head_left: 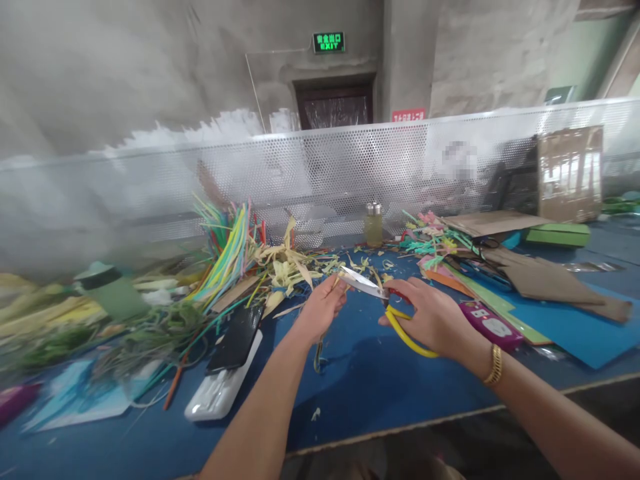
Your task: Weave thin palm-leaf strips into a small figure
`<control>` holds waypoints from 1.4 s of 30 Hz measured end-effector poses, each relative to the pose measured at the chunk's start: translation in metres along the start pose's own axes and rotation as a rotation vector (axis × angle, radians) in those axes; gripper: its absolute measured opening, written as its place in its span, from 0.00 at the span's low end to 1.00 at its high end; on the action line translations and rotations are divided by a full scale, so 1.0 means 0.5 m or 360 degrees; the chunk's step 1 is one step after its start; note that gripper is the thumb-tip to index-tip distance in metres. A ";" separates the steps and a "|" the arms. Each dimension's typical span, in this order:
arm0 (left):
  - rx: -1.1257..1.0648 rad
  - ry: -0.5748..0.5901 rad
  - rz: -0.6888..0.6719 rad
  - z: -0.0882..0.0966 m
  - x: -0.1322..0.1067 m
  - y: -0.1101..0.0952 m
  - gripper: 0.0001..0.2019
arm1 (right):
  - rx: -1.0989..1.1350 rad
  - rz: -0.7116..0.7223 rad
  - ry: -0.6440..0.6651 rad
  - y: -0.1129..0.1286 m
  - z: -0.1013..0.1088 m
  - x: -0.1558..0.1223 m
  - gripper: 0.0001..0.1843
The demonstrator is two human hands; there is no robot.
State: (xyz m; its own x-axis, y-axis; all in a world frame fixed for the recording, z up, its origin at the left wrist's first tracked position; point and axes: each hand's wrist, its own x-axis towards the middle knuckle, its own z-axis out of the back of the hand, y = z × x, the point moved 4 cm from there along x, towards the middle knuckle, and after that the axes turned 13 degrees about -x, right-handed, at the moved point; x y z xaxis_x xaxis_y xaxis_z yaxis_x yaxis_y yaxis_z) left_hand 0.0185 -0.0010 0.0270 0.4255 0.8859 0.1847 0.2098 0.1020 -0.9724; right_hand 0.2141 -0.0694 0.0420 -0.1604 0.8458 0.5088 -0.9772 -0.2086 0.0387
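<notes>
My right hand (417, 310) grips a pair of scissors (410, 335) by its red and yellow handles. The blades point left and slightly up, with their tips at the fingers of my left hand (327, 300). That left hand is closed in a pinch on a thin pale strip of husk (341, 276), which shows only in part. A short dark tangle (319, 357) hangs or lies just below the left hand; I cannot tell which. Dry pale husks (293, 267) are heaped behind it.
A bundle of coloured stems (227, 247) lies left of the husks. A black phone (236, 339) rests on a white case (225, 387); a green bottle (113, 293) stands further left. A glass jar (373, 227) is at the back. Cardboard (540, 273) and blue sheets (590, 337) lie right.
</notes>
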 end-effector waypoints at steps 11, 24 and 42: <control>-0.0011 0.0074 0.0027 -0.003 -0.003 0.001 0.16 | 0.0042 -0.0003 0.0027 0.002 0.002 -0.003 0.25; -0.0024 0.0171 0.0067 0.000 -0.004 0.004 0.15 | 0.0300 0.0046 0.0094 -0.010 -0.017 0.000 0.29; -0.0064 0.0300 0.0231 0.007 -0.013 -0.002 0.15 | 0.0659 -0.0014 0.0244 0.006 -0.025 -0.015 0.26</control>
State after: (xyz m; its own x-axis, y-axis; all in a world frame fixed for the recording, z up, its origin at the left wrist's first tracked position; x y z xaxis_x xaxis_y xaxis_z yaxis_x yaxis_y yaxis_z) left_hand 0.0122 -0.0053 0.0262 0.6098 0.7894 0.0707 0.1681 -0.0416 -0.9849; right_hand 0.2106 -0.0702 0.0273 -0.2019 0.9049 0.3747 -0.8455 -0.3541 0.3997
